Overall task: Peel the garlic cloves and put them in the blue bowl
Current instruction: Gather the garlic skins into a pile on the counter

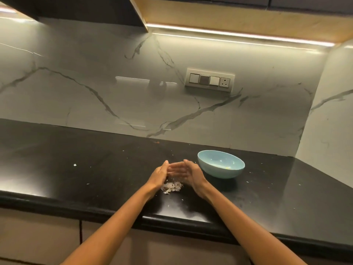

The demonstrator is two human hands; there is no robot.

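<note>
my left hand (160,174) and right hand (188,174) are flat-fingered and palm to palm, holding nothing, just above the pile of garlic skins (172,187) on the black counter (76,159). those skins look papery and feather-light, best pinched up in a loose bunch. to the right sits the blue bowl (206,166); the pale bit inside may be a clove, but i can't tell

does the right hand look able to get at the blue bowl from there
Probably yes: the right hand is open, holds nothing, and sits just beside the blue bowl with nothing between them.
</note>
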